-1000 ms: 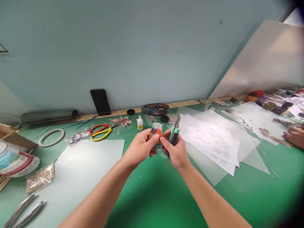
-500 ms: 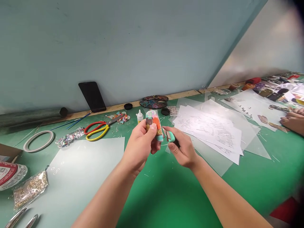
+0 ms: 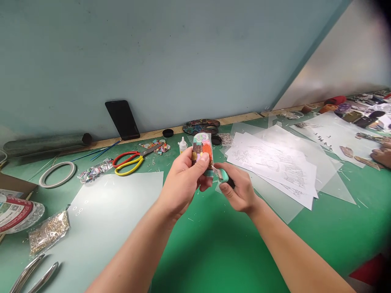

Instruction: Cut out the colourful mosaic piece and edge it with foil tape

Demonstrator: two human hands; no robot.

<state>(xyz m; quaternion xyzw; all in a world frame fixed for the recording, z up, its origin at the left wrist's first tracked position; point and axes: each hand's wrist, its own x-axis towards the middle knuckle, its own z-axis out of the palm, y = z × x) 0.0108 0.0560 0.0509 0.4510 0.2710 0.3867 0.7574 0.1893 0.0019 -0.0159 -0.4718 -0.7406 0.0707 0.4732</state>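
Observation:
Near the middle of the view my left hand (image 3: pixel 186 179) grips a small colourful patterned piece (image 3: pixel 202 146), thumb on its front and fingers behind. My right hand (image 3: pixel 240 187) is wrapped round a cutter with a green and black handle (image 3: pixel 224 176). The metal end of the cutter points at the lower right edge of the patterned piece; whether it touches is too small to tell. A white dropper bottle (image 3: pixel 182 145) stands just behind my left hand.
Red-and-yellow scissors (image 3: pixel 130 162), a tape ring (image 3: pixel 58 175) and a bead bag (image 3: pixel 50 232) lie left. A black phone (image 3: pixel 122 120) leans on the wall. Sketched papers (image 3: pixel 271 162) spread right. Another person's hand (image 3: pixel 381 154) is at the far right edge.
The whole scene has shifted slightly in view. The patterned piece is turned more upright and facing me, and the cutter stays close to its lower right edge.

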